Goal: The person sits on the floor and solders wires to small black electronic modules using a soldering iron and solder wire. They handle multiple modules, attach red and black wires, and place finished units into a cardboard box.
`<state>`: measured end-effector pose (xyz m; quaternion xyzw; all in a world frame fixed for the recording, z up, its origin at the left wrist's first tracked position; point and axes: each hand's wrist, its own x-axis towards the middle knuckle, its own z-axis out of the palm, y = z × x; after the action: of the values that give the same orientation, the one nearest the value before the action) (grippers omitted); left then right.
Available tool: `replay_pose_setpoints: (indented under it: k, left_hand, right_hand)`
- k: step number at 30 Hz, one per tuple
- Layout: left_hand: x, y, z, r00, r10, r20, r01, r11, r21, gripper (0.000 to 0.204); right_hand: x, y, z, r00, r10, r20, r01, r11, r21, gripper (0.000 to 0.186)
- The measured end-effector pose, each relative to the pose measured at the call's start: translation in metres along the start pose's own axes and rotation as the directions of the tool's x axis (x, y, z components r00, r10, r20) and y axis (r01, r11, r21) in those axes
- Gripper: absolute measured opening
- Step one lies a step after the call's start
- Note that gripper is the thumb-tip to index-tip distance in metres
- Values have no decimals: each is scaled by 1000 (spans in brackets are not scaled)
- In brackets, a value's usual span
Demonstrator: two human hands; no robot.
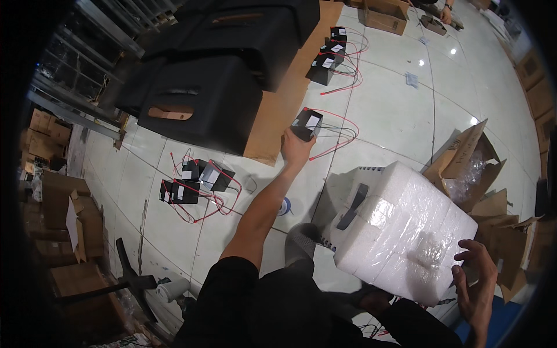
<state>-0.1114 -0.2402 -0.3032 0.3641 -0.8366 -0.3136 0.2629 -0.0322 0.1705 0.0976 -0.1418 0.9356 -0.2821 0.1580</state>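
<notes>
My left hand (297, 148) reaches forward over the tiles, its fingers closed round the near end of a black battery (309, 120). That battery has a white label and red and black leads trailing to the right. My right hand (477, 278) is open, fingers bent and apart, beside the right end of a white foam block (406, 226) wrapped in clear film. The foam sits on a pale casing with a dark grey handle (353, 207). More wired black batteries lie in a cluster (197, 182) left of my left forearm and in a row (329, 55) farther ahead.
Large black cases (197, 104) stand on a brown cardboard sheet (284, 110) at the left. An open carton (464, 165) holding clear plastic wrap is at the right. A blue-and-white tape roll (284, 206) lies near my foot. Another person's hand (445, 15) shows at the far top.
</notes>
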Motion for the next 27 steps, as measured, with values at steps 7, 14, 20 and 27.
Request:
replay_pose_setpoints:
  k: [7,14,20,27]
  left_hand:
    - [74,51,39,952,-286,108,221,887,405,91]
    - [-15,41,-30,812,28,583,-275,899,340,44]
    - [-78,101,-185,847,88,525,2,986,-169,31]
    - [-150,279,-400,360,712,-603,-761,-149,-631,44]
  right_hand:
    - [6,3,-1,992,-121,47,124,990,-63,28]
    - [-24,-1,-15,960,-275,61,280,953,-116,25]
    - [-46,-9,-22,940,-341,33,342,928,-146,23]
    - [-29,11,2,837,-404,370,480,866,-140,34]
